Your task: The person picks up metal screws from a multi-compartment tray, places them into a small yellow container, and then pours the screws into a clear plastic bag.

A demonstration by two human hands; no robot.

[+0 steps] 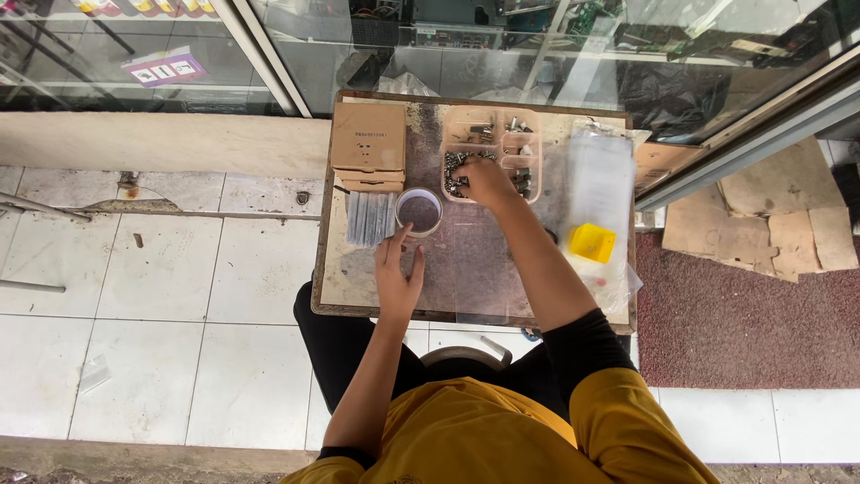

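Two bare hands are at work over a small worn counter (466, 278) set against a glass shopfront. Right hand (486, 182) is up at the far side, reaching into a pinkish compartment tray (491, 125), fingers curled down into the near-left compartment, right on a heap of small dark metal parts (459, 164). They look pinched together on that heap, though whether a piece is actually caught between them is too small to tell. Left hand (399, 278) lies nearer the body, palm down on the counter, fingers (394, 246) spread loose and pointing away, holding nothing; the fingertips come just beside a round white tub (419, 211) with a dark inside. That tub stands between the two hands, just near-left of the tray. To its left, a bundle of grey strips (369, 218) lies flat, and beyond that a stack of flat brown cardboard boxes (368, 145) sits at the counter's far-left corner. Over on the right, clear plastic bags (598, 184) are strewn along the edge, with a small yellow box (592, 242) resting on them, well apart from both hands. Person wears a mustard-yellow top with dark sleeves, seated close to the counter's near edge, white floor tiles (161, 296) on the left, a reddish mat (743, 332) on the right.
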